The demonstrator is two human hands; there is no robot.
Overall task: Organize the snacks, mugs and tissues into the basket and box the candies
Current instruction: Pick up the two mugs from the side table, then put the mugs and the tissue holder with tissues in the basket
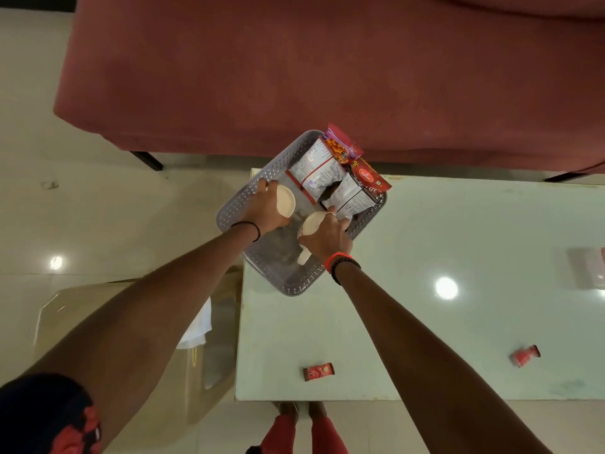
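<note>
Your left hand [266, 208] grips one mug [285, 200], your right hand [325, 235] another mug [311, 226], both inside the basket [235, 209] beside snacks [322, 172].

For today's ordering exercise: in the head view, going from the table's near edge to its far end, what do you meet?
Small red candy wrapper → grey perforated plastic basket's near rim → right hand on a white mug → left hand on another white mug → silver snack packets → orange snack packet.

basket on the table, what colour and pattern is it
Grey basket, translucent-looking, its walls perforated with rows of small holes; seen in the head view.
</note>
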